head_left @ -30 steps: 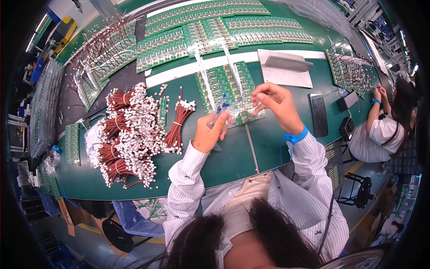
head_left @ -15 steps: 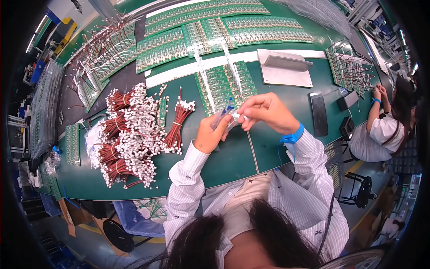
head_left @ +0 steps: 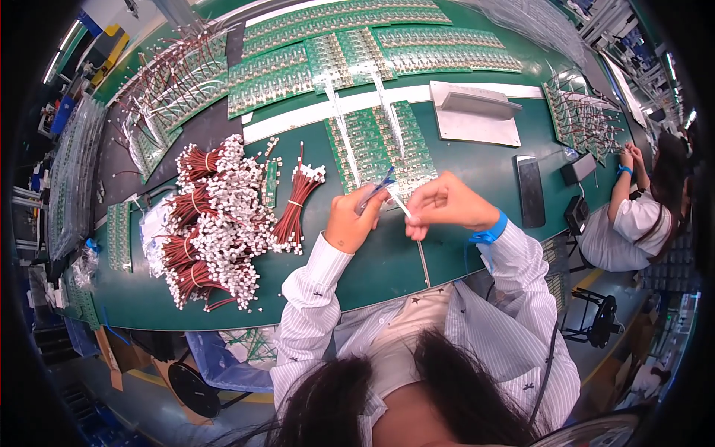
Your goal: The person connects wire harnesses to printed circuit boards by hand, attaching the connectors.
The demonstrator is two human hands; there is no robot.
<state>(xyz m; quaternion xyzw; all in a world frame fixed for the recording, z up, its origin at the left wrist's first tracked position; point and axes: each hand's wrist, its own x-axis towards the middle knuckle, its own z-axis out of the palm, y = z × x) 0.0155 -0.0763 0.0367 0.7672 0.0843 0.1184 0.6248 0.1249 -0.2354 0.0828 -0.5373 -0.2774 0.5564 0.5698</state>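
Note:
My left hand [head_left: 350, 222] is closed around a small clear item with a dark blue part [head_left: 383, 181] sticking up past the fingers; its kind is hard to make out. A short white strip [head_left: 400, 203] spans the gap between both hands. Its other end is pinched in the fingertips of my right hand [head_left: 456, 204], which wears a blue wrist band [head_left: 490, 229]. Just beyond the hands lies a panel of green circuit boards [head_left: 370, 141] with long white strips [head_left: 389, 119] lying across it.
Bundles of red-brown wires with white connectors [head_left: 216, 223] are heaped at left, a single bundle [head_left: 298, 205] beside them. More board panels [head_left: 275, 82] line the back. A metal block [head_left: 477, 112], a phone [head_left: 529, 191] and another person [head_left: 633, 201] are to the right.
My right hand has drawn back toward me and slightly right, and the white strip now shows stretched between the hands. The panel beyond them sits slightly farther right.

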